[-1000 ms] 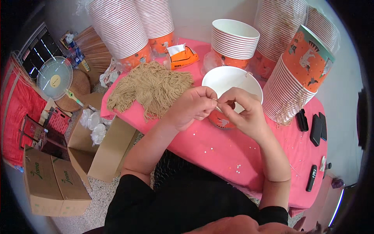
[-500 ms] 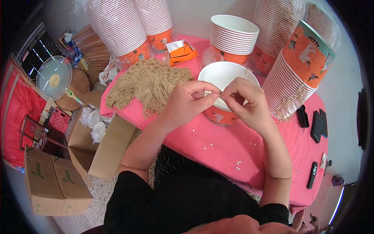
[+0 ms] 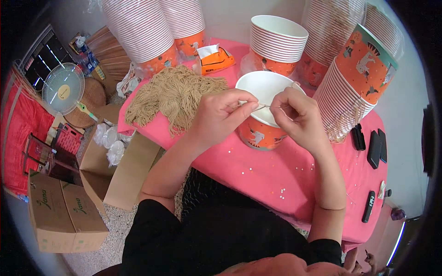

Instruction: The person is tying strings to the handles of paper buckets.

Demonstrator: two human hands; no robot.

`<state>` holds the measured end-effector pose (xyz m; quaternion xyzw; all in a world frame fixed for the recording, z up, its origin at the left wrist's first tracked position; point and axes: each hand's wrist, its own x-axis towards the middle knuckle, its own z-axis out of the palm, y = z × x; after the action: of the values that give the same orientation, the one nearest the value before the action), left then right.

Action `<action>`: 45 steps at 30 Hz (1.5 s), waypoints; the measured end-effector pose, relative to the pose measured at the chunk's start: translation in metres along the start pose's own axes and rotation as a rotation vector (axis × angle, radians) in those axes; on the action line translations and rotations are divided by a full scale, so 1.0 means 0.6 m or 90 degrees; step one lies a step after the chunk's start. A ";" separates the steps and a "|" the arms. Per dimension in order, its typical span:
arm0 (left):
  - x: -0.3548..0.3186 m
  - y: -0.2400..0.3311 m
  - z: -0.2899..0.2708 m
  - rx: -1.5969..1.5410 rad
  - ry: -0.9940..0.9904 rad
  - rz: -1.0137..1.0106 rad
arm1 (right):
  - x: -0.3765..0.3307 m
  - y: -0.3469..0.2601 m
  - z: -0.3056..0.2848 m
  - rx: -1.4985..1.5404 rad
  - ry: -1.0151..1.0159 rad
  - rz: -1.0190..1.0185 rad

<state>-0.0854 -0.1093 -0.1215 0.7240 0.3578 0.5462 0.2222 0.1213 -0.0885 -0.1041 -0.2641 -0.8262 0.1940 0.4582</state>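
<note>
Head view, a thin string [image 3: 266,106] pinched taut between left hand [image 3: 220,115] and right hand [image 3: 294,110] — stretched left to right, level, above a paper bucket [image 3: 260,133], both hands closed on it.

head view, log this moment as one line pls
left hand: pinches tan string | right hand: pinches same string | under hands: orange paper bucket | beside: tan string pile | surface: pink table

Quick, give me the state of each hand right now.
Left hand: pinched shut on a thin tan string.
Right hand: pinched shut on the same string, over the paper bucket.
</note>
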 end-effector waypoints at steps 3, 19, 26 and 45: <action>-0.003 -0.005 -0.001 -0.029 -0.003 -0.004 | -0.001 -0.001 -0.003 -0.011 -0.023 0.020; -0.021 -0.025 0.002 -0.109 0.026 -0.090 | 0.006 0.007 -0.014 -0.195 -0.045 -0.042; -0.002 -0.010 -0.003 -0.015 -0.026 0.025 | 0.006 -0.012 -0.021 -0.314 -0.002 -0.202; -0.015 0.010 0.000 -0.043 -0.075 -0.024 | 0.005 -0.032 -0.052 -0.470 0.076 -0.384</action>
<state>-0.0852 -0.1197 -0.1230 0.7403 0.3387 0.5102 0.2774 0.1421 -0.0991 -0.0755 -0.1682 -0.8520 -0.2693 0.4163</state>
